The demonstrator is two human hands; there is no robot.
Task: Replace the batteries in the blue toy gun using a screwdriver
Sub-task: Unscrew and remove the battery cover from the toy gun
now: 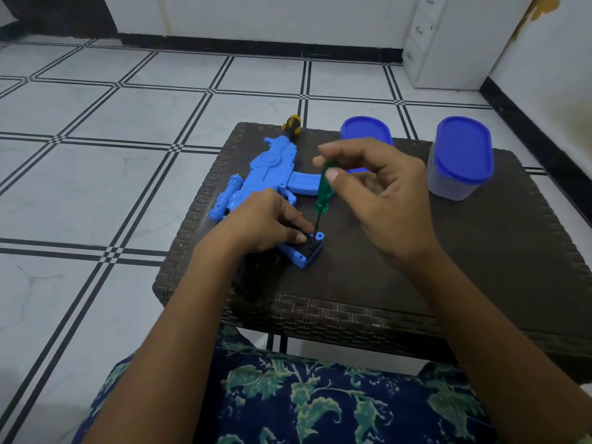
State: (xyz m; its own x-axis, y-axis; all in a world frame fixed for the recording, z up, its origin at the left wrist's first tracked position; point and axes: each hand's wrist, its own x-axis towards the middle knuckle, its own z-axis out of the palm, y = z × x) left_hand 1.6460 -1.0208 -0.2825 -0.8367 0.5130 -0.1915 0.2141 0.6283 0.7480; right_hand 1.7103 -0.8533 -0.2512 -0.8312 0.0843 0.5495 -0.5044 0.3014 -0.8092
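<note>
dark wicker table (416,251) holds the blue toy gun (272,174), its grip clasped by the left hand (266,222). the right hand (381,193) pinches the screwdriver (324,190) upright; pressing straight down should keep the tip seated.

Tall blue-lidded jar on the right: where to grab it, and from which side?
Wrap the translucent body of the tall jar below its blue lid, coming from the right. It stands upright near the right edge of the table, so that wall is exposed; the lid might lift off. The right hand with the green screwdriver crowds its left.
</note>
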